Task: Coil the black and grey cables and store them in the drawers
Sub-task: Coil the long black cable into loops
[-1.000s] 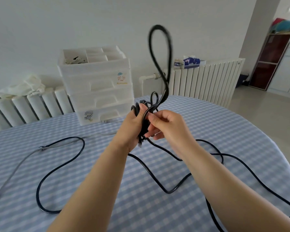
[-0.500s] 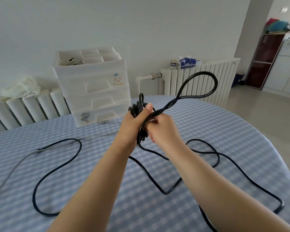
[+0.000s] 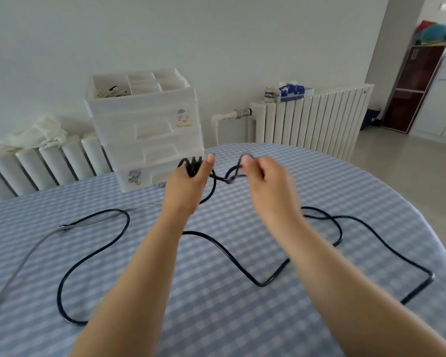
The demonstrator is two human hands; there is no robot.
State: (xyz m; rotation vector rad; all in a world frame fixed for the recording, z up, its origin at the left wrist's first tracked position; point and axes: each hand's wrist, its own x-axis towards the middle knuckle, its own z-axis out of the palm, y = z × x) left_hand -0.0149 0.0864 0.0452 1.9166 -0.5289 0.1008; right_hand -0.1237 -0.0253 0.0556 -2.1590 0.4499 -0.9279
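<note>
My left hand [image 3: 188,184] grips a small bundle of coils of the black cable [image 3: 242,264] above the table. Just to its right, my right hand [image 3: 262,176] pinches a short twisted loop of the same cable. The rest of the black cable trails in loose curves over the checked tablecloth [image 3: 216,318], on both sides of my arms. A grey cable [image 3: 23,261] lies along the table's left side. The white plastic drawer unit [image 3: 150,135] stands at the table's far edge, its drawers closed and its top tray open.
White radiators [image 3: 309,117] line the wall behind the table, one with a cloth [image 3: 34,135] on it, the other with a tissue box [image 3: 291,91]. A dark cabinet [image 3: 412,88] stands at far right. The table's rounded edge falls away on the right.
The tall loop my right hand was swinging has been pulled down small. My right hand has moved to the right, apart from my left hand, which still holds the coils.
</note>
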